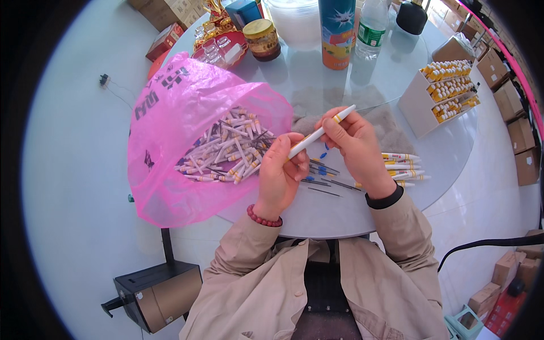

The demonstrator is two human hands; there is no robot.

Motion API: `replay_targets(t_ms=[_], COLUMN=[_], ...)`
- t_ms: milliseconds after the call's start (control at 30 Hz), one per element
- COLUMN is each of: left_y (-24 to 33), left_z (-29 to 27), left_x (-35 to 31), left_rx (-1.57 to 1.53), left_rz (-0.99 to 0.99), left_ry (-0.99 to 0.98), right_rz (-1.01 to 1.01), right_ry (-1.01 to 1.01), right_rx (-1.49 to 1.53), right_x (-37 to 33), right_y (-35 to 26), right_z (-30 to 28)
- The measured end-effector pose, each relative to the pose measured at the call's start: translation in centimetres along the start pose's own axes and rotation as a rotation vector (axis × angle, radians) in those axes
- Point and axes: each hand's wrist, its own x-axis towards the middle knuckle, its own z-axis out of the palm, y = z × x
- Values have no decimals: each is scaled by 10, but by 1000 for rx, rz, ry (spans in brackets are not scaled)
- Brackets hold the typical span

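Observation:
A white pen (310,139) with a yellow band is held between my two hands over the table's near part. My left hand (279,167) pinches its lower left end, and my right hand (350,139) grips it near the upper right tip. Left of my hands lies a pink plastic bag (164,164), its mouth open on a heap of white and yellow pen parts (229,147). Thin dark refills (326,182) and small blue pieces (323,154) are scattered below my hands. Beside my right wrist several white and yellow pens (403,165) lie in a stack.
A white tiered holder (422,107) full of pens stands at the right. Behind are a grey cloth (391,122), a tall teal and orange can (337,39), a plastic bottle (371,31), a lidded jar (262,41) and a red tray (235,42) with glasses. Cartons (518,113) line the far right.

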Motion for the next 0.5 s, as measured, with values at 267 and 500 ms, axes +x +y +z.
replay_targets(t_ms=[267,500], left_y=[11,42], left_z=[3,-9], left_x=[-9,-17], left_rx=[213,1353], left_rz=[55,397], left_ry=[106,224], right_rz=[-63,-85], right_ry=[71,-9], right_rx=[75,49], right_x=[2,-2], right_y=[1,0], right_z=[-2,-2])
